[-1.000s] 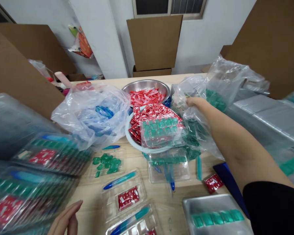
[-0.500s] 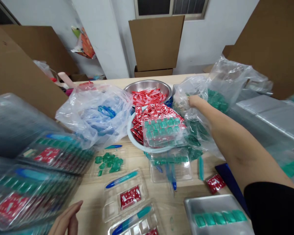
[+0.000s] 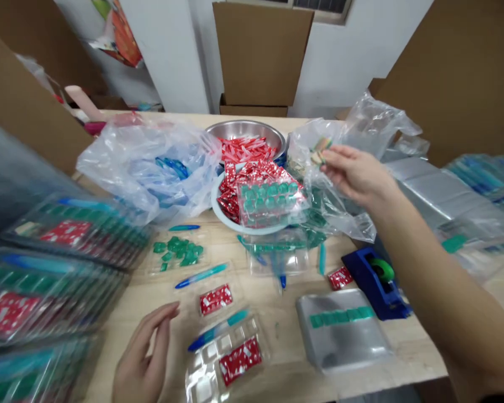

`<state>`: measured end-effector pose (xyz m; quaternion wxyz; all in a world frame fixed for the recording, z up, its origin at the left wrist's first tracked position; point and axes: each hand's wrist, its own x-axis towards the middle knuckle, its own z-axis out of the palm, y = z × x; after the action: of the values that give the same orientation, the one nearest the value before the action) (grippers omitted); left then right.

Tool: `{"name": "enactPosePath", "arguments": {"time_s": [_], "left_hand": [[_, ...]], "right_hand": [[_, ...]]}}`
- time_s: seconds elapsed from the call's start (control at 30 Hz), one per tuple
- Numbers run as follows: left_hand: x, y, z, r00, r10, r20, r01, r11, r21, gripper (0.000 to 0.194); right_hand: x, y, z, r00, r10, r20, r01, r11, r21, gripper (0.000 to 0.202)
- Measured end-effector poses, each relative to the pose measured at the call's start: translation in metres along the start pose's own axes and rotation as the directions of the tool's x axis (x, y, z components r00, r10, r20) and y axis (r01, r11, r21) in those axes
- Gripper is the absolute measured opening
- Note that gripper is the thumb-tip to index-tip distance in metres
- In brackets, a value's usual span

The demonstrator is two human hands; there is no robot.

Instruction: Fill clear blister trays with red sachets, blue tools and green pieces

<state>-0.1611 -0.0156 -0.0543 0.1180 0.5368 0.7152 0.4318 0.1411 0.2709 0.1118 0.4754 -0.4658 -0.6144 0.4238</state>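
My right hand (image 3: 353,173) pinches a few small beige pieces with coloured stripes (image 3: 321,151) over an open clear plastic bag (image 3: 306,134). My left hand (image 3: 145,352) holds nothing, its fingers stretched out and slightly curled, above the table beside the clear plastic trays. The nearer tray (image 3: 208,358) carries a blue-and-teal pen (image 3: 218,330) and a red dotted packet (image 3: 240,361). Just behind it lies another tray (image 3: 237,285) with a similar pen (image 3: 201,275) and packet (image 3: 216,300).
Stacks of filled trays (image 3: 59,274) stand at left. Behind are a bag of blue pens (image 3: 151,173), a steel bowl (image 3: 212,132) and a basin of red packets (image 3: 218,210). Loose green pieces (image 3: 178,250) lie mid-table. A tape dispenser (image 3: 369,280) stands beside a stack of clear sheets (image 3: 336,341).
My right hand has come up out of the clear bag with the small striped pieces. My left hand has moved up and right toward the trays. The view has tilted down.
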Motion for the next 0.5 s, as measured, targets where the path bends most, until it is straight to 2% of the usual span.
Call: {"name": "enactPosePath", "arguments": {"time_s": [0.07,0.13,0.23,0.3,0.33,0.4,0.5], "left_hand": [[-0.002,0.030,0.009,0.995,-0.064,0.078,0.075,0.986,-0.152,0.025],[-0.004,0.057,0.016,0.980,-0.103,0.171,0.156,0.931,-0.330,0.025],[-0.007,0.082,0.022,0.933,-0.126,0.336,0.310,0.754,-0.579,0.027],[-0.011,0.090,0.023,0.904,-0.113,0.411,0.384,0.636,-0.669,0.035],[-0.013,0.091,0.022,0.898,-0.114,0.425,0.402,0.606,-0.686,0.040],[-0.018,0.093,0.020,0.901,-0.147,0.409,0.406,0.620,-0.671,0.043],[-0.024,0.093,0.016,0.914,-0.214,0.343,0.386,0.714,-0.584,0.037]], "right_hand": [[-0.059,0.006,0.027,0.989,0.095,0.112,-0.105,0.991,0.086,0.021],[-0.113,0.014,0.055,0.920,0.244,0.305,-0.338,0.890,0.306,0.023],[-0.175,0.025,0.091,0.823,0.341,0.454,-0.541,0.715,0.444,0.020],[-0.202,0.032,0.108,0.801,0.374,0.467,-0.584,0.659,0.474,0.018],[-0.212,0.036,0.115,0.804,0.388,0.452,-0.586,0.647,0.488,0.018],[-0.228,0.042,0.127,0.824,0.414,0.386,-0.565,0.644,0.516,0.019],[-0.245,0.050,0.136,0.857,0.432,0.279,-0.514,0.689,0.511,0.019]]}}
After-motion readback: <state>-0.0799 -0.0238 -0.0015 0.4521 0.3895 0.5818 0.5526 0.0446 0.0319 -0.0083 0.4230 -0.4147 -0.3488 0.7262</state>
